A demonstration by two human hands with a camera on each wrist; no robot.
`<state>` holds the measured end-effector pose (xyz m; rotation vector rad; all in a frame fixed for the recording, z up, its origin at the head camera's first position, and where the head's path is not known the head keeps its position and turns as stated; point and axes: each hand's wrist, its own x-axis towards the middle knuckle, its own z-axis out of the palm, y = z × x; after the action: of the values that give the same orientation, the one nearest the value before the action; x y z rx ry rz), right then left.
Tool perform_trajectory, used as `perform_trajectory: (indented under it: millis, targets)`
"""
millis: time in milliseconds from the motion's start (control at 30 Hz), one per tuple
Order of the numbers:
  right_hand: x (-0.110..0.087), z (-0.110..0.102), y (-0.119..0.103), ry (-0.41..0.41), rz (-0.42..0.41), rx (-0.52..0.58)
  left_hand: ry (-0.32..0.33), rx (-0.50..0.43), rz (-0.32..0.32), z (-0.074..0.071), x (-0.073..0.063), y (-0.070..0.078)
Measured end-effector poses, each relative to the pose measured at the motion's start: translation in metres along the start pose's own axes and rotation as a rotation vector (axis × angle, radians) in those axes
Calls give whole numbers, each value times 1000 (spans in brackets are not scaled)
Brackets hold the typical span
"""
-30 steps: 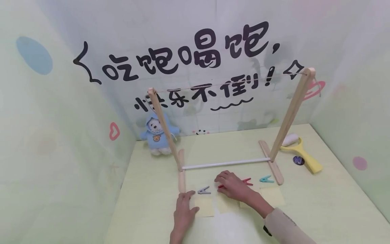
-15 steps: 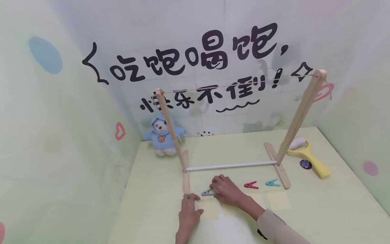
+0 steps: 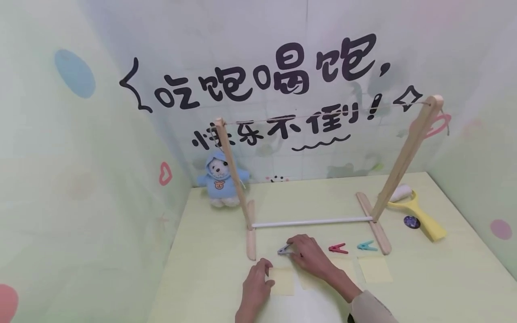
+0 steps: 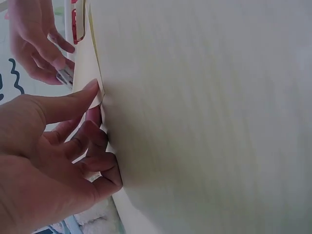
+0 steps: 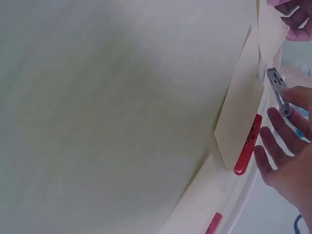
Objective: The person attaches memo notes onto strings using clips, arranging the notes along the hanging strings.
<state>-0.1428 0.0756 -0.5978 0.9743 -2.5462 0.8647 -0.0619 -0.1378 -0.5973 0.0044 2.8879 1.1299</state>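
In the head view my right hand (image 3: pixel 310 256) pinches a grey clothespin (image 3: pixel 284 249) at its handle end. The right wrist view shows that clothespin (image 5: pixel 279 92) at the thumb and fingertip, other fingers spread. My left hand (image 3: pixel 256 287) rests at the left edge of the leftmost pale yellow paper square (image 3: pixel 282 282), fingers loosely bent; the left wrist view has its thumb tip over the paper (image 4: pixel 89 63). A red clothespin (image 3: pixel 338 248) and a teal clothespin (image 3: pixel 366 246) lie to the right. Another red clothespin (image 5: pixel 214 223) appears in the right wrist view.
Behind the hands stands a wooden frame (image 3: pixel 404 166) with a string across its top and a white rod (image 3: pixel 311 222) low down. A blue-hooded plush toy (image 3: pixel 220 184) sits back left. A yellow-handled lint roller (image 3: pixel 428 222) and a dark round disc (image 3: pixel 412 222) lie right.
My right hand has come left from the red clothespin to the grey one and taken hold of it. The left hand stays by the leftmost paper. The head view has shifted left.
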Motion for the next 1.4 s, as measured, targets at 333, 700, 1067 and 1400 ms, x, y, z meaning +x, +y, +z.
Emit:
perform_trajectory:
  millis: [333,700,1067,1400]
  targets:
    - [-11,-14,-3,13,178,458,3,10,80,3,-12,-6]
    - [15,-52,-12,-11,343,640,94,-295,140,-11,-1,-3]
    - [43,-110,-24,31,164,464,181,-541,-11,-57,18,35]
    - [105,-215,-58,240,-196,325,281,-572,159,-125,66,110]
